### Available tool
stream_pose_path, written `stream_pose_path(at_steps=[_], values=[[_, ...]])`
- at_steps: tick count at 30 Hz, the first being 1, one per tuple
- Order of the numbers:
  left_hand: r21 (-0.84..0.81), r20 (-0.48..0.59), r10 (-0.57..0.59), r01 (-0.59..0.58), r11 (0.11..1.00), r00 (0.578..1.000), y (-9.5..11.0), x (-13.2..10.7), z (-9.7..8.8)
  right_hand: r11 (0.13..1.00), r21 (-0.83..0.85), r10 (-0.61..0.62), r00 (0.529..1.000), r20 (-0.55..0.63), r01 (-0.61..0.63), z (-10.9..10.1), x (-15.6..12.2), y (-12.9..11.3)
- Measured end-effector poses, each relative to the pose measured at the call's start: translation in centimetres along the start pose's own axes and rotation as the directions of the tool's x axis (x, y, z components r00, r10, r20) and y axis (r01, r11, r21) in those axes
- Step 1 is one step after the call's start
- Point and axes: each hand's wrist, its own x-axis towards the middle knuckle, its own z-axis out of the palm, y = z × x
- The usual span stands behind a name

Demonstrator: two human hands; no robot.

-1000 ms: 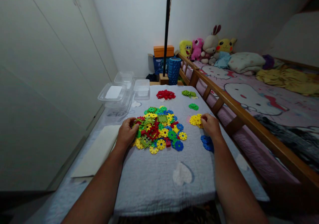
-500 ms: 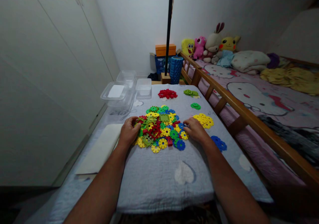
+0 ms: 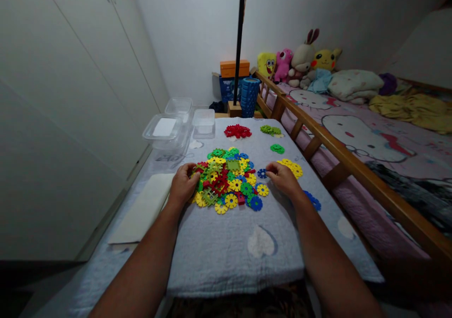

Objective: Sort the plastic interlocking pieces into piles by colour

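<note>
A mixed pile of plastic interlocking pieces (image 3: 226, 181) in yellow, green, red and blue lies in the middle of the cloth-covered table. My right hand (image 3: 282, 177) pinches a blue notched disc (image 3: 262, 173) by its edge, at the right side of the pile. Against the pile's left edge rests my left hand (image 3: 184, 184), thumb and fingers apart around the pieces there; its fingertips are partly hidden. Sorted by colour, a yellow disc group (image 3: 292, 168) and a blue disc group (image 3: 312, 200) lie just beyond my right hand.
Farther back are a red group (image 3: 238, 131), a light green group (image 3: 270, 130) and a green group (image 3: 277, 149). Clear plastic containers (image 3: 164, 128) stand at the back left, near a folded pale sheet (image 3: 143, 214). A wooden bed rail (image 3: 318, 141) runs along the right.
My right hand has closed on a blue disc and drawn it slightly right and away from the pile. My left hand has stayed at the pile's left edge.
</note>
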Motion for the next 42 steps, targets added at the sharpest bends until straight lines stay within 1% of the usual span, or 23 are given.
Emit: stream_pose_path(at_steps=[1, 3, 6, 8, 10, 13, 16, 18, 20, 22, 24, 27, 30, 32, 34, 37, 39, 42], values=[[0.001, 0.0, 0.0, 0.0, 1.0, 1.0, 0.0, 0.0, 0.0, 1.0, 0.025, 0.014, 1.0, -0.008, -0.014, -0.8, 0.0, 0.3], [0.003, 0.0, 0.0, 0.0, 1.0, 1.0, -0.1, 0.0, 0.0, 0.998, 0.056, 0.039, 0.999, 0.024, -0.04, -2.5, -0.1, 0.9], [0.004, 0.001, -0.002, 0.002, 1.0, 1.0, -0.1, 0.1, 0.1, 0.996, 0.044, 0.075, 0.987, 0.139, -0.081, -5.1, -0.9, 1.6], [0.006, 0.0, 0.0, 0.0, 1.0, 1.0, -0.1, 0.1, 0.1, 0.994, 0.01, 0.1, 0.969, 0.224, -0.105, -6.5, -1.8, 1.9], [0.013, -0.002, 0.003, -0.003, 1.0, 1.0, 0.0, 0.1, 0.1, 0.993, -0.026, 0.118, 0.948, 0.296, -0.116, -7.5, -2.7, 2.0], [0.04, -0.004, 0.012, -0.012, 0.999, 1.0, 0.1, 0.0, 0.0, 0.989, -0.081, 0.144, 0.918, 0.369, -0.123, -8.3, -3.8, 2.2], [0.059, 0.003, 0.018, -0.018, 0.998, 1.0, 0.2, 0.0, -0.1, 0.978, -0.175, 0.175, 0.906, 0.385, -0.114, -8.5, -4.3, 2.5], [0.057, 0.008, 0.019, -0.02, 0.998, 1.0, 0.2, 0.0, -0.1, 0.96, -0.267, 0.178, 0.925, 0.336, -0.088, -8.2, -4.3, 2.5], [0.05, 0.011, 0.02, -0.021, 0.999, 1.0, 0.1, 0.0, -0.1, 0.938, -0.345, 0.136, 0.957, 0.258, -0.04, -7.6, -4.1, 2.2], [0.047, 0.011, 0.021, -0.022, 0.999, 1.0, 0.0, 0.0, 0.0, 0.926, -0.375, 0.056, 0.974, 0.22, 0.032, -6.5, -3.8, 1.5], [0.046, 0.005, 0.023, -0.023, 0.999, 1.0, 0.0, 0.0, 0.0, 0.923, -0.368, -0.018, 0.966, 0.259, 0.115, -4.9, -3.5, 0.5], [0.038, -0.002, 0.021, -0.021, 0.999, 1.0, -0.1, 0.0, 0.0, 0.9, -0.376, -0.083, 0.932, 0.353, 0.222, -2.4, -3.2, -0.9], [0.039, 0.0, 0.021, -0.021, 0.999, 1.0, -0.1, 0.0, 0.0, 0.866, -0.418, -0.117, 0.923, 0.367, 0.276, -0.6, -3.3, -1.4], [0.047, 0.003, 0.022, -0.022, 0.999, 1.0, -0.2, 0.0, 0.0, 0.857, -0.429, -0.129, 0.924, 0.36, 0.287, -0.1, -3.4, -1.4], [0.049, 0.008, 0.018, -0.019, 0.999, 1.0, -0.2, 0.1, 0.0, 0.857, -0.424, -0.136, 0.922, 0.361, 0.292, -0.1, -3.4, -1.4], [0.04, 0.015, 0.016, -0.016, 0.999, 1.0, -0.3, 0.1, 0.0, 0.87, -0.413, -0.128, 0.933, 0.338, 0.269, -1.3, -2.9, -1.1], [0.035, 0.019, 0.014, -0.015, 0.999, 1.0, -0.3, 0.1, 0.0, 0.882, -0.417, -0.111, 0.956, 0.271, 0.22, -2.7, -2.2, -0.6], [0.028, 0.027, 0.011, -0.012, 1.0, 1.0, -0.3, 0.1, 0.0, 0.886, -0.455, -0.046, 0.994, 0.101, 0.088, -5.1, -0.9, 1.2]])
